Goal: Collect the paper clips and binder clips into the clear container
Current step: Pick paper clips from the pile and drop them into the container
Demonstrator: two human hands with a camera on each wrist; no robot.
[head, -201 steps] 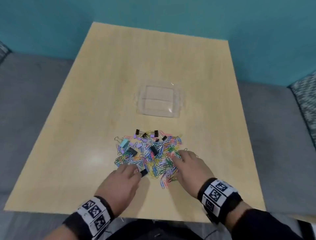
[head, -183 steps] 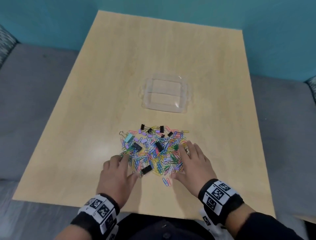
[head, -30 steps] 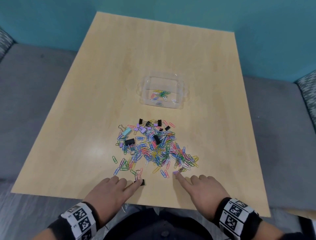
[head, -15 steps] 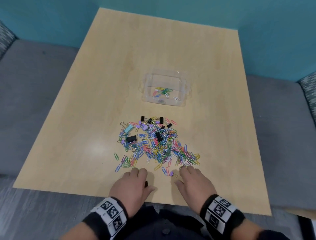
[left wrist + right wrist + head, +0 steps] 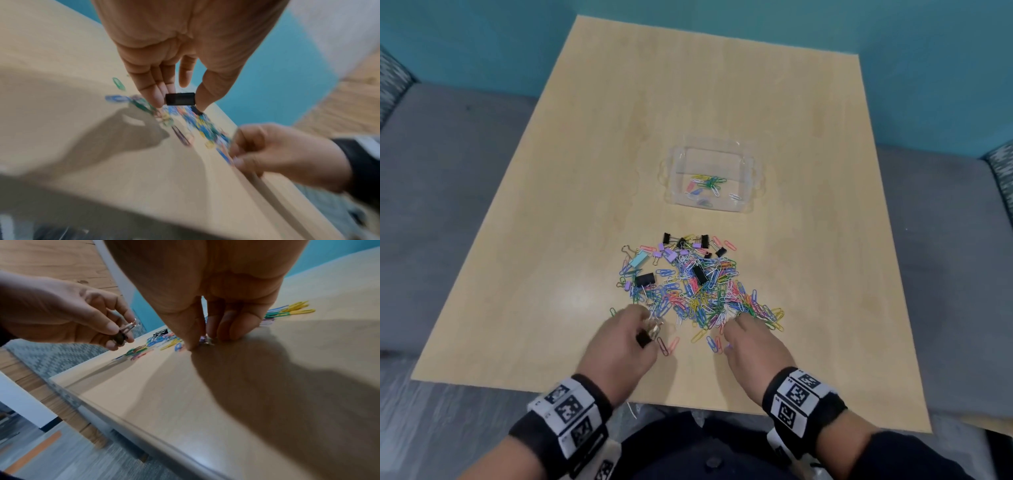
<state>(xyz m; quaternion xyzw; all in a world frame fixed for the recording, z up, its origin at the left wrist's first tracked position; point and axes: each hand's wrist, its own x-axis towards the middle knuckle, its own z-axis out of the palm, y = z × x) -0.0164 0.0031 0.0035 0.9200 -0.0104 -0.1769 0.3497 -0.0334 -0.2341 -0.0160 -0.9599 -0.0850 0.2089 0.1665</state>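
A heap of coloured paper clips and black, lilac and teal binder clips (image 5: pixel 702 287) lies on the wooden table (image 5: pixel 688 102). Behind it stands the clear container (image 5: pixel 755 178), with a few paper clips (image 5: pixel 707 183) on its bottom. My left hand (image 5: pixel 649 330) hovers just above the heap's near left edge and pinches a black binder clip (image 5: pixel 180 99) between thumb and fingers. My right hand (image 5: pixel 732 325) is at the heap's near right edge, fingertips down on the table. Its thumb and fingers close on a small paper clip (image 5: pixel 204 339).
The table's near edge (image 5: pixel 688 407) runs just behind my wrists. Grey upholstered seating (image 5: pixel 448 171) flanks the table on both sides, below a teal wall (image 5: pixel 893 51). Bare tabletop surrounds the container and the heap.
My left hand has lifted the black binder clip off the table near the front edge. Both hands have moved forward to the heap. Since the oldest frames, a few paper clips have landed in the container.
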